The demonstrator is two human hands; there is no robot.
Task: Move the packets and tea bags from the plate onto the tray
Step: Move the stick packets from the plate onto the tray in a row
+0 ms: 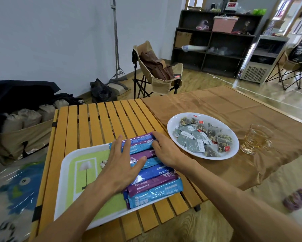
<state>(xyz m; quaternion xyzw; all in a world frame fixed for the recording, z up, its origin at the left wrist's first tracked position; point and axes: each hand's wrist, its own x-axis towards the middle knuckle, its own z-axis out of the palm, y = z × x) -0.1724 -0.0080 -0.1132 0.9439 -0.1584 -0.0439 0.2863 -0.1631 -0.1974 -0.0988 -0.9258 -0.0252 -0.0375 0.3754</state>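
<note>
Head view shows both hands on a row of blue and purple packets (152,173) lying on the tray (71,165). Left hand (122,165) lies flat and open across them; right hand (164,149) has its grip curled at the far packets' ends, nothing lifted. Tea bags (202,137) remain heaped on the plate (174,119) on the desk (97,119). They look light, limp and easily crushed; pinching their paper tags or scooping gently seems best.

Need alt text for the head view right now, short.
Both hands, left hand and right hand, press on blue and purple packets lying on the white tray; tea bags fill the plate beside a glass cup.
</note>
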